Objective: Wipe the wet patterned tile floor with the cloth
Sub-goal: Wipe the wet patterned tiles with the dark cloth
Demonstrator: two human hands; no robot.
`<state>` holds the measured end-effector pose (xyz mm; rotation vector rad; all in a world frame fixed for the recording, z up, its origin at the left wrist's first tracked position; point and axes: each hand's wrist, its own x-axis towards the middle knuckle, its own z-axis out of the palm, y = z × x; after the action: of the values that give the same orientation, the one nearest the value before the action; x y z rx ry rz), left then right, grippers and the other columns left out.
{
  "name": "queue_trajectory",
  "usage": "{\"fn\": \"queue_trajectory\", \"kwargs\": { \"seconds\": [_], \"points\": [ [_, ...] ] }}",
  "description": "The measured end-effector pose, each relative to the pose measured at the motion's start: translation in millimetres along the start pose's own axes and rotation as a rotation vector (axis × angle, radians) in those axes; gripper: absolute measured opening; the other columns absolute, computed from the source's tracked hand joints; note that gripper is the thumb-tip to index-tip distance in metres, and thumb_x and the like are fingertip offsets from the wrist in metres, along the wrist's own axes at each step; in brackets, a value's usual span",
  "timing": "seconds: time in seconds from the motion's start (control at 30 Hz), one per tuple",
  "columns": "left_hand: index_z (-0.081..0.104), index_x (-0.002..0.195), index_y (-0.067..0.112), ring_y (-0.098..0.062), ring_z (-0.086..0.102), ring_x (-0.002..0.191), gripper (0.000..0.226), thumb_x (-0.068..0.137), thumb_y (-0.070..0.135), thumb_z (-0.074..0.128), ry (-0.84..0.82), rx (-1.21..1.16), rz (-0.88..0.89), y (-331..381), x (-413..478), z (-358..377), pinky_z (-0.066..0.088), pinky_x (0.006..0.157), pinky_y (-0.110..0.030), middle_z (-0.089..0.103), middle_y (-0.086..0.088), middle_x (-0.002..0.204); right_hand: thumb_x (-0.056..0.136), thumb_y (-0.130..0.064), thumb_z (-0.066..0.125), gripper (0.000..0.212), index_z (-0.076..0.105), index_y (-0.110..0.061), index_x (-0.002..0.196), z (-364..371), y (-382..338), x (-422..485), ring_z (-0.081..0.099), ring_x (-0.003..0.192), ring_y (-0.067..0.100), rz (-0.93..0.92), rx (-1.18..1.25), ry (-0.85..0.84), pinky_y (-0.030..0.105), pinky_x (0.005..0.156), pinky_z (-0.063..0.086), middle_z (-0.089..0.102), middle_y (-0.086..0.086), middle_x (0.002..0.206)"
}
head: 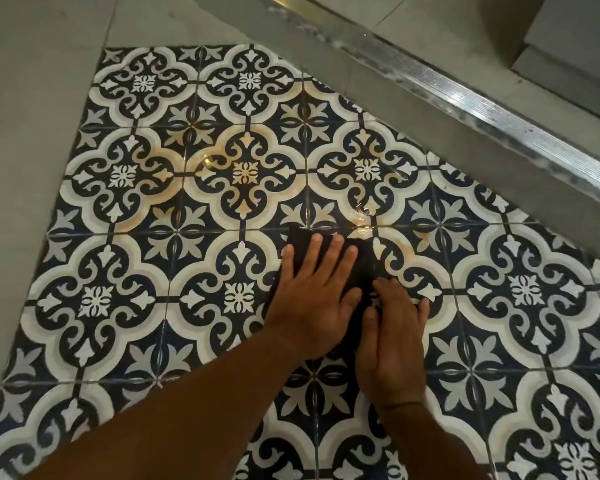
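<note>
Pressing a dark cloth (362,263) onto the patterned tile floor (118,296), I've got both hands down on it, seen from my head cam. The cloth lies flat on the blue-and-white tiles, approx. mid-frame, w/ its far edge just short of a grout line.

My left hand (312,296) lies flat on top, palm down, fingers straight and spread, thumb out to the right; it covers most of the cloth's left side. The left forearm runs in from the bottom-left corner.

My right hand (394,341) sits just beside the left at the cloth's right edge, thumb on the fabric, fingers bent & reaching onto the tile. Can't tell whether it's pinching the cloth or only resting on it.

A wet patch (359,221) shines right at the cloth's far-right corner, touching or nearly so. More gloss, w/ an orange-brown tint over the white parts of the pattern, spreads across the tiles beyond the cloth, toward the top & left.

Plain grey tiles (32,116) border the patterned area at left & top. A metal threshold strip (465,98) runs diagonally across the upper right, well apart from my hands, w/ a grey ledge (568,36) behind it.
</note>
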<state>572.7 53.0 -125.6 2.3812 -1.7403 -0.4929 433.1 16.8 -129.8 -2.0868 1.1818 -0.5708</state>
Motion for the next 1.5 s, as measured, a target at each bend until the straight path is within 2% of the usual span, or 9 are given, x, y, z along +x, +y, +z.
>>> {"fn": "queue_trajectory", "kwargs": {
  "seconds": [0.1, 0.2, 0.4, 0.73, 0.9, 1.0, 1.2, 1.37, 1.5],
  "points": [
    [0.001, 0.152, 0.030, 0.001, -0.014, 0.143, 0.057, 0.101, 0.048, 0.017, 0.030, -0.389, 0.057, -5, -5, -14, -0.006, 0.118, -0.033, -0.003, 0.017, 0.158, 0.099, -0.028, 0.032, 0.043, 0.051, -0.009, 0.132, 0, -1, 0, 0.044, 0.133, 0.024, -0.004, 0.010, 0.005, 0.055, 0.119, 0.009, 0.056, 0.008, 0.133],
    [0.015, 0.152, 0.024, 0.005, -0.007, 0.142, 0.055, 0.101, 0.042, 0.028, 0.126, -0.345, 0.005, -40, -10, -32, -0.005, 0.112, -0.018, 0.010, 0.011, 0.160, 0.100, -0.032, 0.032, 0.043, 0.050, -0.012, 0.132, 0, 0, 1, 0.042, 0.136, 0.023, -0.006, -0.012, -0.002, 0.054, 0.120, 0.008, 0.055, 0.008, 0.135],
    [0.021, 0.152, 0.023, -0.013, -0.001, 0.147, 0.065, 0.096, 0.051, 0.038, -0.071, 0.020, -0.085, -84, -20, -45, 0.001, 0.119, -0.037, 0.009, 0.003, 0.162, 0.096, -0.048, 0.040, 0.053, 0.053, -0.012, 0.132, 4, 2, 1, 0.039, 0.135, 0.020, -0.029, -0.131, -0.021, 0.055, 0.119, 0.008, 0.052, 0.007, 0.137],
    [0.013, 0.153, 0.028, -0.012, -0.006, 0.147, 0.062, 0.100, 0.029, 0.045, -0.346, -0.054, -0.094, -92, -1, -73, 0.009, 0.120, -0.042, -0.003, 0.009, 0.161, 0.094, -0.036, 0.046, 0.040, 0.060, -0.014, 0.124, 17, -38, 19, 0.039, 0.132, 0.024, -0.038, -0.137, 0.086, 0.065, 0.109, 0.029, 0.048, 0.010, 0.137],
    [0.015, 0.152, 0.029, -0.011, -0.003, 0.147, 0.069, 0.096, 0.034, 0.054, -0.346, -0.045, -0.105, -89, 1, -76, 0.007, 0.119, -0.035, -0.001, 0.009, 0.161, 0.099, -0.053, 0.020, 0.058, 0.019, -0.031, 0.153, 59, -68, 31, -0.005, 0.149, 0.022, 0.013, -0.408, -0.221, 0.048, 0.115, -0.015, 0.011, 0.003, 0.163],
    [0.015, 0.152, 0.028, -0.011, -0.002, 0.147, 0.070, 0.096, 0.033, 0.056, -0.353, -0.034, -0.106, -87, 2, -78, 0.008, 0.117, -0.032, 0.000, 0.009, 0.161, 0.098, -0.059, 0.012, 0.061, 0.014, -0.033, 0.154, 52, -52, 16, -0.014, 0.149, 0.021, -0.023, -0.494, -0.271, 0.049, 0.112, -0.022, 0.004, 0.002, 0.165],
    [0.017, 0.152, 0.026, -0.015, -0.003, 0.148, 0.067, 0.096, 0.034, 0.053, -0.309, -0.049, -0.170, -76, -1, -72, 0.007, 0.119, -0.044, 0.001, 0.006, 0.162, 0.099, -0.055, 0.021, 0.054, 0.022, -0.034, 0.149, -7, 7, -2, 0.003, 0.149, 0.024, -0.109, -0.625, -0.360, 0.060, 0.115, 0.004, 0.021, 0.004, 0.161],
    [0.016, 0.152, 0.027, -0.015, -0.001, 0.148, 0.068, 0.096, 0.036, 0.054, -0.333, -0.009, -0.198, -74, 3, -74, 0.012, 0.119, -0.045, 0.001, 0.007, 0.162, 0.097, -0.060, 0.007, 0.061, 0.003, -0.036, 0.153, 2, 2, 40, -0.008, 0.149, 0.025, 0.019, -0.630, -0.285, 0.055, 0.114, -0.011, 0.004, 0.001, 0.164],
    [0.015, 0.153, 0.023, -0.018, 0.000, 0.148, 0.064, 0.099, 0.041, 0.045, -0.387, 0.061, -0.216, -65, 9, -80, 0.017, 0.118, -0.044, 0.001, 0.003, 0.162, 0.100, -0.057, 0.009, 0.058, 0.004, -0.035, 0.153, 7, -1, 17, -0.005, 0.150, 0.026, -0.070, -0.632, -0.324, 0.058, 0.115, -0.006, 0.001, 0.000, 0.162]
  ]
}}
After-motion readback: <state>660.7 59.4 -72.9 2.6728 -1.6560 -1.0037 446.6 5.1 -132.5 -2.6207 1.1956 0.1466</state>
